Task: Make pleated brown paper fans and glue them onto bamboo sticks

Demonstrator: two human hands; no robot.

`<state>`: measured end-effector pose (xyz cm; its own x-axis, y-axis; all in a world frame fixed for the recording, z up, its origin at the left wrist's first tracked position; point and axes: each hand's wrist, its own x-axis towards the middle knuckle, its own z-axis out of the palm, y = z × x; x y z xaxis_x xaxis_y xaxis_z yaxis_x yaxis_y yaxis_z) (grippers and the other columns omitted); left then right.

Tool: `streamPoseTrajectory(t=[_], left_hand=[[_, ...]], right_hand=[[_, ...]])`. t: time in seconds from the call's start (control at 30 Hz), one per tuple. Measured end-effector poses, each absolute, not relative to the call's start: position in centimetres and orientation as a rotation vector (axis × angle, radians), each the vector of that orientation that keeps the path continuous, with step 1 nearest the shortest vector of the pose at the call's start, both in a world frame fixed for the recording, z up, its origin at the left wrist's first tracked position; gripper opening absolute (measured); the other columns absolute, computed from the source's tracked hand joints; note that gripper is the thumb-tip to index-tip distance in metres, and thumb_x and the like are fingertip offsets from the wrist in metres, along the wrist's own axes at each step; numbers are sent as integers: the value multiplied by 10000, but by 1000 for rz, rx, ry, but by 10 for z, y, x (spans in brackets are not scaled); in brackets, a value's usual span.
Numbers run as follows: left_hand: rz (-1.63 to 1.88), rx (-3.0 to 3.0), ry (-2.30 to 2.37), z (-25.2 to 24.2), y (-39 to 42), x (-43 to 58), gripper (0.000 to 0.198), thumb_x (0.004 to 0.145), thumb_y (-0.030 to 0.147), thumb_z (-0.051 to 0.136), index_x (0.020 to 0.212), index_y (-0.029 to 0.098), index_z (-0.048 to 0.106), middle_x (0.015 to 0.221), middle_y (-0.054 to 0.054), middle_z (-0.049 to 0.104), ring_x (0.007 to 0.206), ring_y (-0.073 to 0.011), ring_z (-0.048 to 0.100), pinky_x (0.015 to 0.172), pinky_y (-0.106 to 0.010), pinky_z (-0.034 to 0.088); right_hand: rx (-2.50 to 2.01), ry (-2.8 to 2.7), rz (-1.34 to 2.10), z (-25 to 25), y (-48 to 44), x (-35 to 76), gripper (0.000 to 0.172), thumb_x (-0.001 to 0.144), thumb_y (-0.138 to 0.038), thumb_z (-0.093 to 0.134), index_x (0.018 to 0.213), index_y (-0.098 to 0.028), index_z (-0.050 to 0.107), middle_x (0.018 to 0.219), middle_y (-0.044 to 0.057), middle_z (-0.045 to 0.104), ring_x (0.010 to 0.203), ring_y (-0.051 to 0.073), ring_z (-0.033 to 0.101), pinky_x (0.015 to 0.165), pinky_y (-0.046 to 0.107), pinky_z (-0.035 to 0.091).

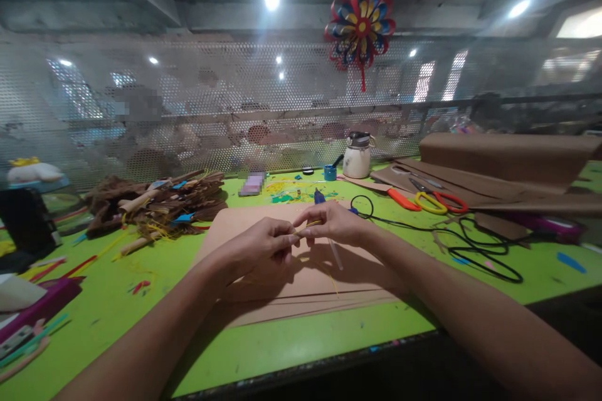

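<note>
Thin yellow strand [298, 234], centre of the frame, pinched between the fingertips of the left hand [269, 241] and right hand [335, 223], above brown sheets [235, 219] on the green counter [329, 329]. Uneven pulling could snap it; a loose pinch could let it slip. Upper right of centre: small blue pot [330, 173] with a dark handle [338, 161] slanting at its mouth, and lidded white jug [356, 161]; contents of both hidden.

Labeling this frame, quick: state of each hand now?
Left hand: closed, pinching a thin yellowish strip.
Right hand: closed, pinching what looks like the same strip.
</note>
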<state>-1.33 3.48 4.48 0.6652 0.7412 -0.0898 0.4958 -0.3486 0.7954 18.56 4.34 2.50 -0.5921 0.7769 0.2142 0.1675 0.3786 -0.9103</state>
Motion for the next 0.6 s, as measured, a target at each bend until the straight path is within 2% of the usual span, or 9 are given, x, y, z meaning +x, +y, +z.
streamPoseTrajectory(t=[0.17,0.33,0.6], left_hand=[[359,1980,937,44,33,-11,318,795,429,465,777,139,592,620,-17,576,565,-112,487,580,-245,375],[333,2010,929,51,31,-12,322,775,429,489,838,140,617,776,-56,633,701,-153,553,673,-271,411],[255,2090,1056,49,36,-18,288,781,399,456,752,142,582,688,-32,607,627,-133,521,592,-248,376]], right_hand=[[-811,-1993,1240,26,43,186,330,714,-321,647,972,-116,634,744,56,648,627,113,594,640,268,465],[-848,-1967,1264,24,49,191,353,696,-313,662,985,-112,631,637,26,629,601,121,596,648,285,464],[-872,-2043,1236,24,51,195,314,737,-325,609,958,-104,642,646,40,638,641,131,608,641,256,461]])
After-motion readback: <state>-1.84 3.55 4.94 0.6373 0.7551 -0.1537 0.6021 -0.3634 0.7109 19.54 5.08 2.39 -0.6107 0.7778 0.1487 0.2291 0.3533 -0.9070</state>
